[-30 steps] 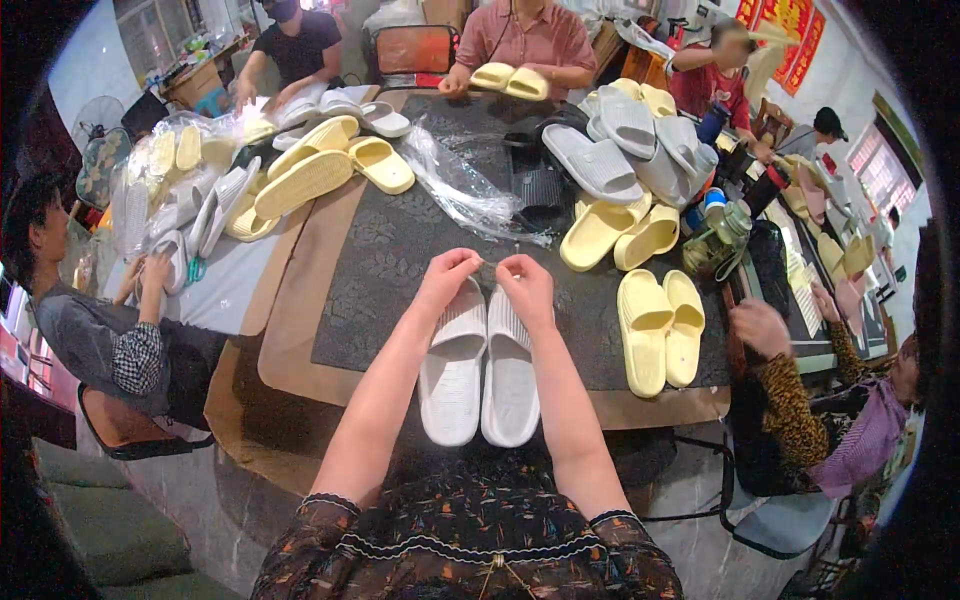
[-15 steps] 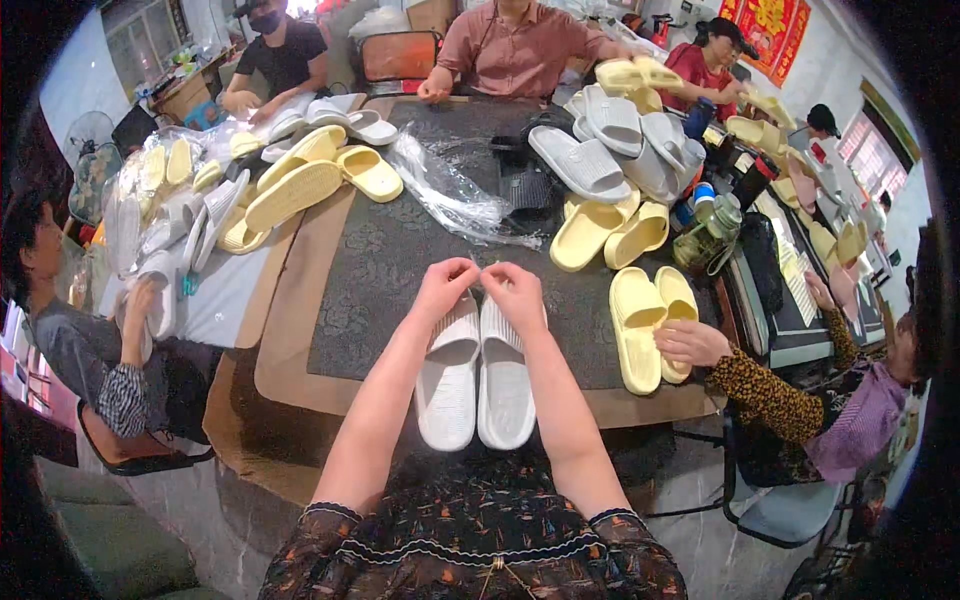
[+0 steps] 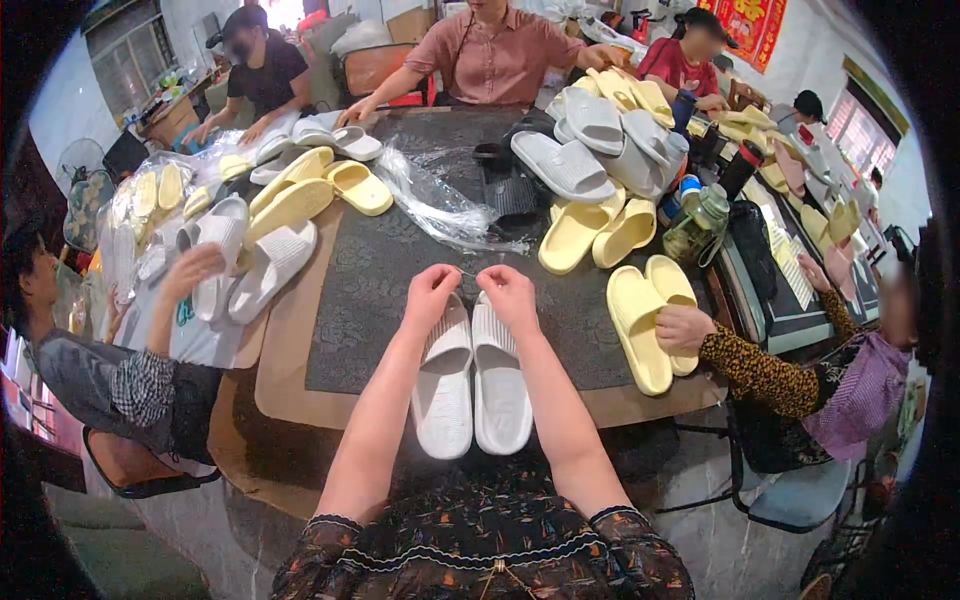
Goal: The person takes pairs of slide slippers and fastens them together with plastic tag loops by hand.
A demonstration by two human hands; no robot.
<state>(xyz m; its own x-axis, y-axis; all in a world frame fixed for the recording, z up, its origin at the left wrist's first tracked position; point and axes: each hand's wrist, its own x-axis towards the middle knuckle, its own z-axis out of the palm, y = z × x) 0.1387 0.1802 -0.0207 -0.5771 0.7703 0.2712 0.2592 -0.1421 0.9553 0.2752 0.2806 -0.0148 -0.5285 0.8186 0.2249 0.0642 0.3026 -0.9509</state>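
Pinching at the toe end

At the near edge of the table [image 3: 282,375], grey slippers [image 3: 443,400] lie side by side, long axes pointing away from the person. At their toes, left hand [image 3: 430,298] and right hand [image 3: 511,299] each sit nearer the same-side slipper, fingertips pinched closed, seemingly on a thin strand [image 3: 466,272].

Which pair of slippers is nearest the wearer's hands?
The grey pair at the near table edge, toes by the left hand and right hand; all other slippers lie farther off.
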